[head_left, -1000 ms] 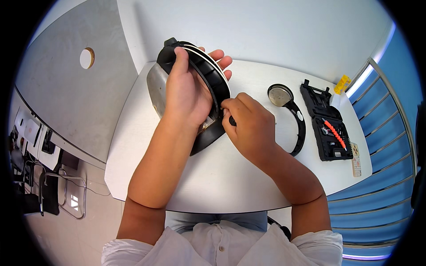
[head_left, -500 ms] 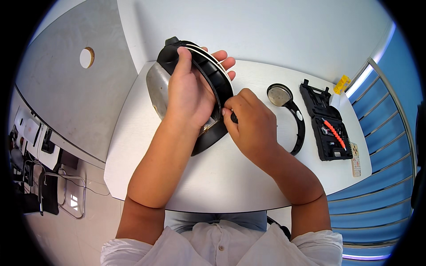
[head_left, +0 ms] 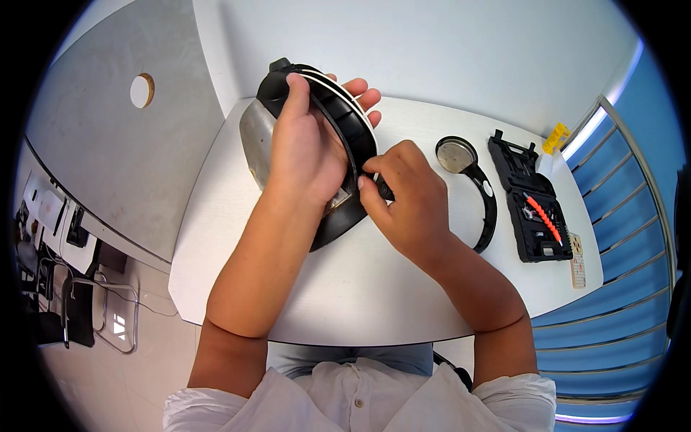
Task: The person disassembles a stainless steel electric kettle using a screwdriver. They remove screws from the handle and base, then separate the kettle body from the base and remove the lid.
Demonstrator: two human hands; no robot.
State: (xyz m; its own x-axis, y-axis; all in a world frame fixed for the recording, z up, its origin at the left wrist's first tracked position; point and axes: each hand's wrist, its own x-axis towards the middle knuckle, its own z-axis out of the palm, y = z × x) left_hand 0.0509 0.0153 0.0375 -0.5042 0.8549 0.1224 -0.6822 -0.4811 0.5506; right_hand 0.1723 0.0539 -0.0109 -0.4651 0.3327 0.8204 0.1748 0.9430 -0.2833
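Where the white table (head_left: 338, 302) is spreading out: it is lying beneath the work and carrying several items along its right side.
Kettle (head_left: 258, 137): what seems to be a kettle, silver metal with a black base, is tilting on its side left of the table's middle; the view is not showing whether its lower edge is touching the table.
Tool case (head_left: 520, 173): this black case is lying open on the right, well apart from the kettle.
Curved handle (head_left: 490, 216): this loose black piece is resting between the kettle and the case, its round end pointing away from the person.
Left hand (head_left: 309, 144): its thumb is pressing on the near side of the black base, its fingers are spreading behind the rim, and so it is clasping the kettle loosely.
Right hand (head_left: 410, 198): its thumb and forefinger are closing almost together at the base's edge, while the palm is partly covering a small grip.
Black grip (head_left: 384, 189): it is showing beneath the curled fingers; its far end is hiding, so what it is touching is staying unclear.
Risk: if sideways force is outweighing that one-handed clasp, the smooth base could be rolling and the grip skidding toward the left palm.
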